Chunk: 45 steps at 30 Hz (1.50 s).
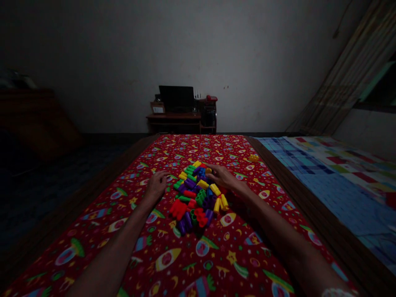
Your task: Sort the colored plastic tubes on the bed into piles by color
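A heap of plastic toy building blocks (190, 194) in red, green, yellow, purple and blue lies on a red patterned cloth (167, 260). At the heap's far right side, my right hand (223, 177) has thumb and forefinger around a yellow building block (208, 170), partly hidden by the fingers. Blue blocks (201, 173) are close to its fingertips. My left hand (156, 185) rests on the cloth left of the heap, apart from it. Its fingers are loosely curled, with a gap at the thumb and nothing visible in them.
One yellow block (253, 158) sits alone near the cloth's right edge. Beyond the far end stands a desk (173, 117) with a dark monitor (177, 99). Blue checked bedding (312, 177) lies to the right, and a wooden cabinet (34, 123) is at left. The room is dim.
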### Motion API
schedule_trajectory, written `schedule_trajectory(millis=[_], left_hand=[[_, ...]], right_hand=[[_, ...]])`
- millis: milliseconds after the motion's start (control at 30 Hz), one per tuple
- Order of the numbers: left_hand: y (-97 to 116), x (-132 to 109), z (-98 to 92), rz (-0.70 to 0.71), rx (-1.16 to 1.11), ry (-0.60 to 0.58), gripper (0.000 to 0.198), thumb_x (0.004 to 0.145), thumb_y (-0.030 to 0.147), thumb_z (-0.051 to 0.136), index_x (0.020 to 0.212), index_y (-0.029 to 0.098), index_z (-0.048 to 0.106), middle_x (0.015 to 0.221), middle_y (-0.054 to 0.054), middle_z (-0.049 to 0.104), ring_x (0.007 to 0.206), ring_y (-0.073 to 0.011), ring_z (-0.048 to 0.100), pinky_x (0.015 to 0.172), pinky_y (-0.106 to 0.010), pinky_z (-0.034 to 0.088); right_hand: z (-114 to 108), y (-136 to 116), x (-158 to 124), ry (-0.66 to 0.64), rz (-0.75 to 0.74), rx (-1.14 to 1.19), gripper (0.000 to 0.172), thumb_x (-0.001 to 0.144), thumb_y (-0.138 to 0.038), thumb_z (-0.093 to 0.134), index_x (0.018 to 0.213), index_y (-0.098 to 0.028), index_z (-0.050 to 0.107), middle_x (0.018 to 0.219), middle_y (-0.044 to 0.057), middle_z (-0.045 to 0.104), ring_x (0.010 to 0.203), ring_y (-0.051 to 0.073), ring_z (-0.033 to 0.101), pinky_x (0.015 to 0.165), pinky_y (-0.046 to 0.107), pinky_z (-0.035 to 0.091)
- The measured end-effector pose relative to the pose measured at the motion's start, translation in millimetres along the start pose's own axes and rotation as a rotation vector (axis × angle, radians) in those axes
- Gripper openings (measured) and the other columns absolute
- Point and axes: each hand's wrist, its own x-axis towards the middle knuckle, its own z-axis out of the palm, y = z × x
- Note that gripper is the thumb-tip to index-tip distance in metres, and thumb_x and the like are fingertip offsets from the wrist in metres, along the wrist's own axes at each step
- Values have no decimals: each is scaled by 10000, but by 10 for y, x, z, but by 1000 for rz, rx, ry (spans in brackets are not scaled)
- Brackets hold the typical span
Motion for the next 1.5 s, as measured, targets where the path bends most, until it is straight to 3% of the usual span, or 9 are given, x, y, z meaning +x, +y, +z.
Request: schedule_trajectory(millis=[100, 367, 633, 767, 900, 1000, 1133, 1300, 1500], left_hand=[[0, -5, 2, 4, 0, -8, 371, 796, 274, 373, 868, 164, 720, 1059, -112, 709, 1013, -245, 643, 947, -397, 502], [-49, 2, 36, 52, -22, 13, 352, 795, 285, 386, 845, 179, 718, 1011, -92, 720, 965, -235, 653, 910, -375, 520], [-42, 4, 27, 43, -3, 3, 352, 795, 272, 384, 845, 182, 721, 1030, -94, 713, 972, -233, 654, 912, -381, 522], [-30, 12, 24, 42, -23, 3, 348, 778, 267, 389, 838, 185, 722, 997, -93, 720, 967, -234, 654, 919, -384, 519], [-29, 4, 15, 35, -36, -11, 349, 785, 276, 392, 854, 184, 722, 1019, -96, 714, 969, -234, 651, 921, -388, 519], [-31, -2, 10, 44, -24, -30, 356, 801, 276, 384, 871, 180, 720, 1044, -98, 706, 995, -235, 643, 944, -395, 506], [-40, 5, 20, 47, -6, -35, 365, 802, 273, 374, 855, 171, 720, 1043, -111, 704, 1003, -243, 639, 950, -405, 502], [-53, 7, 30, 53, -8, -22, 366, 804, 278, 372, 851, 183, 723, 1023, -99, 712, 992, -235, 643, 937, -396, 510], [-52, 1, 25, 62, -3, -7, 358, 798, 281, 381, 842, 192, 725, 1026, -89, 711, 980, -226, 642, 933, -392, 512]], right_hand=[[108, -55, 13, -31, -49, 54, 277, 811, -156, 608, 1065, -171, 717, 1004, 81, 729, 829, 175, 661, 746, 260, 481], [-317, 487, -43, 455, 358, 212, 317, 815, -323, 609, 1043, -133, 719, 978, 105, 744, 854, 207, 690, 785, 317, 521], [-576, 1156, -372, 603, 539, -133, 404, 811, -322, 532, 1125, -112, 677, 1062, 169, 711, 975, 282, 653, 906, 456, 478], [-589, 872, -279, 545, 370, -193, 375, 829, -274, 512, 1142, -146, 673, 1092, 155, 705, 1006, 268, 637, 926, 442, 458], [-429, 189, -119, 159, 116, 18, 297, 881, -293, 502, 1058, -173, 709, 883, 83, 737, 770, 182, 663, 702, 276, 481], [-203, -262, -108, -135, -57, -71, 238, 881, -275, 536, 975, -162, 723, 812, 66, 715, 698, 148, 624, 625, 226, 404], [39, -511, -162, -279, -37, -308, 184, 859, -235, 552, 908, -152, 709, 822, 96, 693, 713, 157, 596, 597, 233, 344], [-103, -359, -100, -83, 31, -148, 185, 870, -242, 531, 901, -160, 695, 818, 57, 700, 708, 145, 609, 616, 216, 371], [-561, 344, -143, 296, 385, -252, 297, 877, -281, 502, 1061, -160, 701, 940, 107, 738, 847, 214, 669, 749, 287, 464]])
